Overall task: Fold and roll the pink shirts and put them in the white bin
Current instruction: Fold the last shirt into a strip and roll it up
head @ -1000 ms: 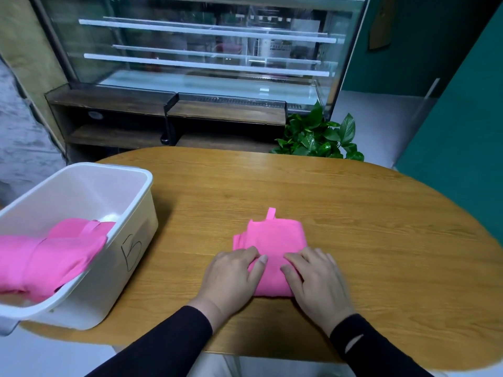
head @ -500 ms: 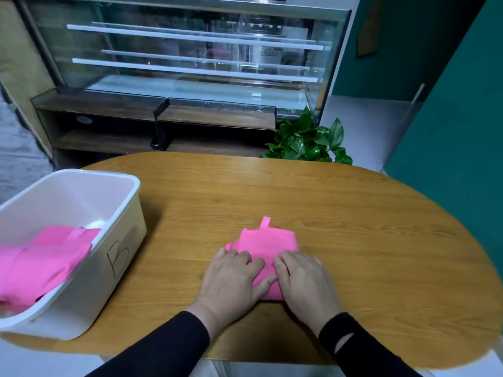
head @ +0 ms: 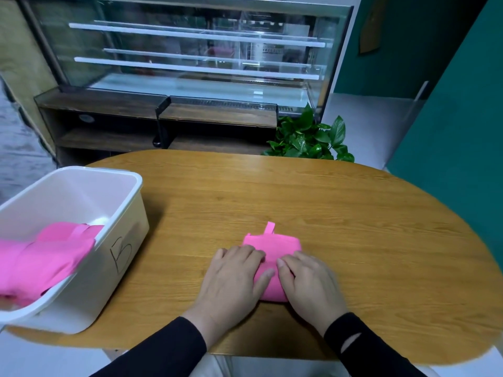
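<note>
A folded pink shirt (head: 272, 257) lies on the wooden oval table (head: 353, 227) in the lower centre of the frame, with a small pink loop sticking up from its far edge and its near end thickened into a roll. Both hands rest on that near end, side by side. The left hand (head: 231, 278) lies over the shirt's left side with its fingers curled down onto the cloth and its thumb stretched across the roll, so it grips the fabric. The right hand (head: 310, 284) lies over the right side, its fingers bent and pressing into the cloth, also holding the roll. Both forearms wear black sleeves (head: 163, 346) that enter from the bottom edge. At the left of the frame a white bin (head: 119, 235) sits on the table's end, marked with a hand-drawn "5" on its near wall, well apart from the shirt under the hands. 1 or more further pink shirts (head: 46, 257) lie in the bin, heaped against its near rim and running off the left edge. Beyond the table, a green potted plant (head: 310, 137) stands right of centre, in front of a glass display case (head: 196, 50) that fills the upper frame.
</note>
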`<action>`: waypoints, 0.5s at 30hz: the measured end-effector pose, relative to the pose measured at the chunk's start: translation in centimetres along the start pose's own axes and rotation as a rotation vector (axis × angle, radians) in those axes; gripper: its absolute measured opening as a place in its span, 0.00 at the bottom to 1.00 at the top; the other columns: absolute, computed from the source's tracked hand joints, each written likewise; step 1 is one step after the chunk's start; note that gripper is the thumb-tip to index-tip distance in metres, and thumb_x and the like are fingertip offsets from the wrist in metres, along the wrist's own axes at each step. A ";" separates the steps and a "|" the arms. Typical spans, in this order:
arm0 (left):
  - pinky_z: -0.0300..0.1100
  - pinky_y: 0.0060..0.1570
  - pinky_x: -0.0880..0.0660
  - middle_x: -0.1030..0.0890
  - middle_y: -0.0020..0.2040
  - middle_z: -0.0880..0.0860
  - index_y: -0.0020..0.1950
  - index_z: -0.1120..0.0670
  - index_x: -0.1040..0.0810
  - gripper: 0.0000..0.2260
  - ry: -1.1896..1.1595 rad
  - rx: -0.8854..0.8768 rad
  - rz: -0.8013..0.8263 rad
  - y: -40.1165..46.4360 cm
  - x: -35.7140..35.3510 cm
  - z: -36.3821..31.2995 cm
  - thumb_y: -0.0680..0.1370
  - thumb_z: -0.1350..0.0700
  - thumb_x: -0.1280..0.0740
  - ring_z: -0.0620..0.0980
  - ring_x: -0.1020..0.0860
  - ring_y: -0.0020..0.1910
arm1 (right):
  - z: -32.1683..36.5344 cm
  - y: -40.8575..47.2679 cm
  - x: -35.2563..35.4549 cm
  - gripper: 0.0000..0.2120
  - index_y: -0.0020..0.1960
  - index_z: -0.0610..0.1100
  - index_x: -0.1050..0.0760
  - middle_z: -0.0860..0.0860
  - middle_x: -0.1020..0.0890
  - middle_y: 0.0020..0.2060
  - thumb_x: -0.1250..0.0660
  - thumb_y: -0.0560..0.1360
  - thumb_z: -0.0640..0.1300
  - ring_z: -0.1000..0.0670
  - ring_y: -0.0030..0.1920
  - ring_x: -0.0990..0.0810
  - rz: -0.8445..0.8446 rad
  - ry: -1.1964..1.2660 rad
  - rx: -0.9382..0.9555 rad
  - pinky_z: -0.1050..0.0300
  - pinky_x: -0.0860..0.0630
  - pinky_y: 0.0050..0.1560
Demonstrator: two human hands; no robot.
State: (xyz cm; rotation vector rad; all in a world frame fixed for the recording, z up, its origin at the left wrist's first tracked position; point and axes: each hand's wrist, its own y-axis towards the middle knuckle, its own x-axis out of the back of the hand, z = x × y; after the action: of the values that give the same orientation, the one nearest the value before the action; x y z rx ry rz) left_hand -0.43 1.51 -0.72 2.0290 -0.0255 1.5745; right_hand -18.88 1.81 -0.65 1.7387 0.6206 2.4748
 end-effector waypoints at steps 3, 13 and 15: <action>0.47 0.48 0.28 0.21 0.49 0.46 0.57 0.48 0.21 0.22 -0.020 -0.029 0.022 -1.5 -0.7 0.7 0.80 0.34 0.44 0.49 0.24 0.48 | -0.1 0.3 0.2 0.21 0.38 0.51 0.27 0.58 0.25 0.34 0.52 0.82 0.56 0.56 0.36 0.28 0.073 0.029 0.001 0.56 0.32 0.40; 0.45 0.39 0.35 0.19 0.41 0.48 0.46 0.49 0.23 0.20 -0.153 0.145 0.160 2.4 0.7 0.9 0.84 0.42 0.51 0.52 0.22 0.40 | 0.5 -0.4 0.1 0.17 0.57 0.51 0.21 0.56 0.20 0.49 0.47 0.83 0.53 0.52 0.47 0.24 -0.022 -0.101 0.044 0.50 0.27 0.46; 0.46 0.42 0.32 0.17 0.47 0.51 0.51 0.49 0.21 0.20 -0.187 0.198 0.221 3.4 0.8 0.9 0.84 0.43 0.50 0.54 0.21 0.47 | 0.2 -0.4 -0.2 0.18 0.59 0.49 0.20 0.55 0.19 0.50 0.46 0.83 0.53 0.51 0.47 0.23 -0.031 -0.091 0.046 0.49 0.26 0.46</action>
State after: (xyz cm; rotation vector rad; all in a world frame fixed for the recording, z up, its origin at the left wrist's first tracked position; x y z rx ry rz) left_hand -0.57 -1.51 1.31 2.3931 -0.1761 1.5632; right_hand -18.69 2.15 -0.88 1.8313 0.6958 2.3647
